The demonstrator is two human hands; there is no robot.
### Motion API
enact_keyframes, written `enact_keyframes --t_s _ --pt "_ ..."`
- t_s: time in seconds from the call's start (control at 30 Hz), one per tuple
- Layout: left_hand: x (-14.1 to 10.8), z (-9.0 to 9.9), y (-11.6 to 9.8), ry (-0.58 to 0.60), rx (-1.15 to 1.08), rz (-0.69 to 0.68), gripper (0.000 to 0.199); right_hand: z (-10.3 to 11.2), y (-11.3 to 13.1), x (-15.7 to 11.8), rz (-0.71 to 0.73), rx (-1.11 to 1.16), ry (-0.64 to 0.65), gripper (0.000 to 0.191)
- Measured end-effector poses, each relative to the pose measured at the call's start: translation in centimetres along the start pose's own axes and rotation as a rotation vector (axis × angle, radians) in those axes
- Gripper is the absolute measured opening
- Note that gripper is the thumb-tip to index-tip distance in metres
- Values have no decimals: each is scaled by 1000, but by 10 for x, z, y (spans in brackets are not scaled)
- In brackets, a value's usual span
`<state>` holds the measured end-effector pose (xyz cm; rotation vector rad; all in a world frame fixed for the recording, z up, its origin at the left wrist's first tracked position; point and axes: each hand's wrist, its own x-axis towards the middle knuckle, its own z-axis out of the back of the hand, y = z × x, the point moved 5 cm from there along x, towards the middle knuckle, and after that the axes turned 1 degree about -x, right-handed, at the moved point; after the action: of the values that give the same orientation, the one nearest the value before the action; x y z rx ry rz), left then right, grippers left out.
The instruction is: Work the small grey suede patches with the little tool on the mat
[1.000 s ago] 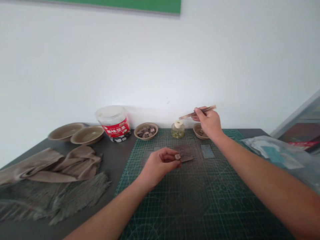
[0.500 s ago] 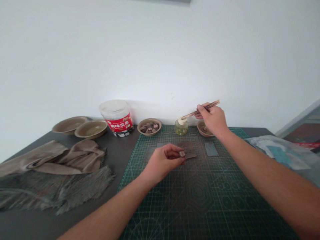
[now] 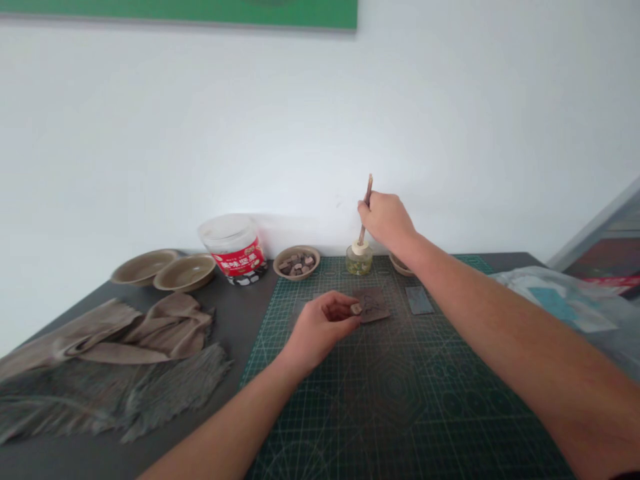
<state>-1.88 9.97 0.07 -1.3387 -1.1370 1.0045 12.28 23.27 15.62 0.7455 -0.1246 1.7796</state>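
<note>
Compared with half a second ago, the right hand (image 3: 390,217) is further left, and its stick (image 3: 363,232), slanting in that frame, now stands nearly upright, with its lower end at the pale top of the small bottle (image 3: 359,264). In my judgement, a sideways push on the stick could tip this bottle, because it is small and no hand is steadying it. If its contents are liquid, a wet stick could drip on the brown sheet (image 3: 375,303) in front. The small block (image 3: 356,309) could fall too, if the light grip on it loosens.

As for the fingers, those of the right hand are pressed together around the stick, above the bottle. Those of the left hand (image 3: 320,330) are only slightly apart, pinching the small block at their tips, beside the left part of the brown sheet.
</note>
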Motion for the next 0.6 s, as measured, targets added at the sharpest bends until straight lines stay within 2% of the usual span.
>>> enact_keyframes --t_s 0.17,0.33,0.6 --pt "1 1 0 -8 -8 -5 29 1 -9 -9 -63 -24 -25 37" --pt "0 -2 -1 5 3 17 31 -1 -17 -18 -92 -9 3 39" --pt "2 3 -4 -37 26 -40 27 -37 -34 -25 -151 100 208 36"
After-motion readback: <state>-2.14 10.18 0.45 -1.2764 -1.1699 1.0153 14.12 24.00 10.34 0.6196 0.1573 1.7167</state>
